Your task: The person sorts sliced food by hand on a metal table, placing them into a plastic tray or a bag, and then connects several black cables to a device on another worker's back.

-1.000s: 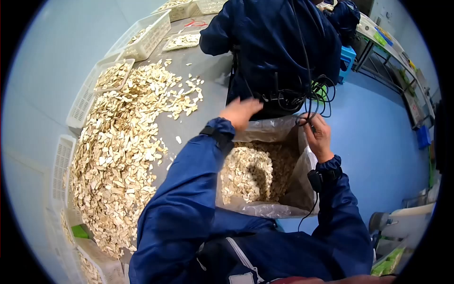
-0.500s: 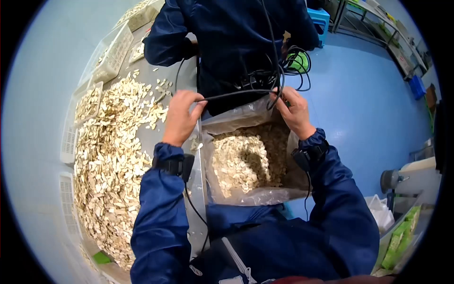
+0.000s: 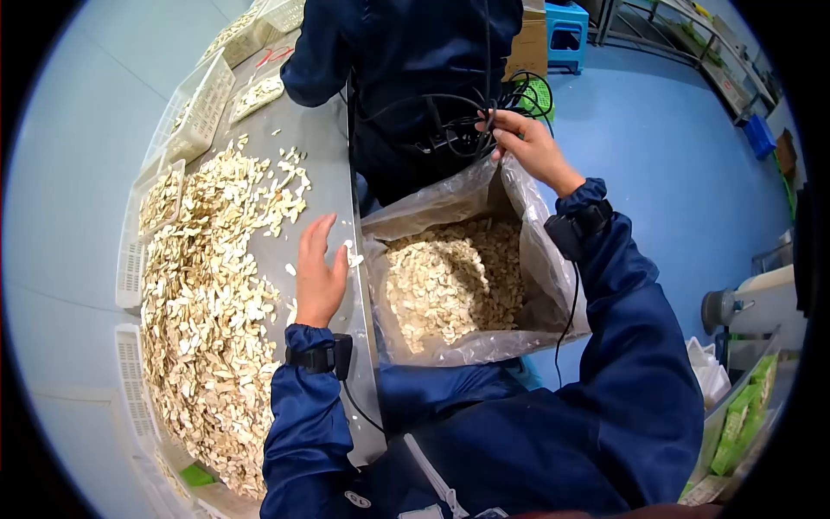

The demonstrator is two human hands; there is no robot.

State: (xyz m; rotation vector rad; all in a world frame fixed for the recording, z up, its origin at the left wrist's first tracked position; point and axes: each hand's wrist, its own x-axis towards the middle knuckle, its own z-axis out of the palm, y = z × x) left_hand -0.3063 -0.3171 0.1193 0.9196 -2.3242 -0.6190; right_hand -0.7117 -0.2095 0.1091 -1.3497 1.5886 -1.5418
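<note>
My right hand (image 3: 534,151) is raised above the far side of a lined box, its fingers pinched round a black cable (image 3: 488,73) that hangs in loops behind a co-worker's back. My left hand (image 3: 320,275) hovers over the steel table (image 3: 333,177), fingers apart and holding nothing. Left of it spreads a large heap of pale dried slices (image 3: 207,320). Between my arms stands the box, its clear plastic liner (image 3: 549,246) folded over the rim, with more pale slices (image 3: 437,285) inside. Both wrists wear black straps with devices and wires.
A co-worker in dark blue (image 3: 406,52) is close in front of me. White plastic baskets (image 3: 203,108) line the table's left edge. A blue stool (image 3: 566,39) and a cardboard box (image 3: 527,48) stand beyond. Green packets (image 3: 743,415) lie at the lower right.
My left hand has let go of the cable and moved down, towards me, with its fingers spreading. My right hand has moved up and slightly left, still with the cable.
</note>
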